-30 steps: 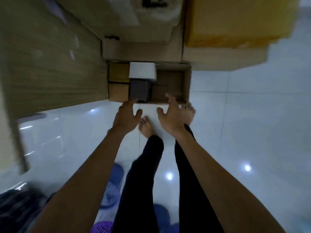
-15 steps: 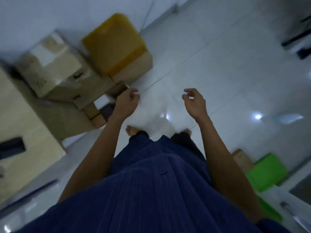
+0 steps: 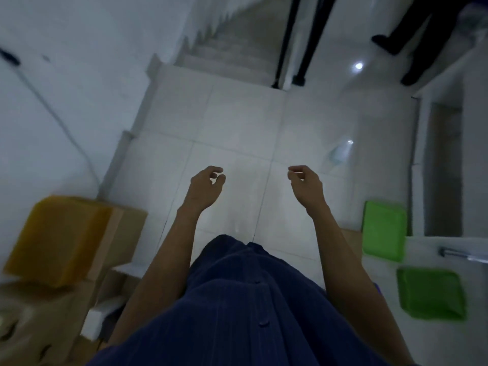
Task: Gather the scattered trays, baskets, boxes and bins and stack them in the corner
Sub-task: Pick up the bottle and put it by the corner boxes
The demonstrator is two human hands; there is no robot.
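Fingers (image 3: pixel 215 169) loosely curled, left hand (image 3: pixel 204 187), right hand (image 3: pixel 307 187) empty; yellow box (image 3: pixel 56 241) left, green trays (image 3: pixel 384 231) right.

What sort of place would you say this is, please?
Probably an indoor hallway or storage corner of a house: a white tiled floor, a staircase rising ahead, and cardboard boxes by the left wall.

No legible text anywhere.
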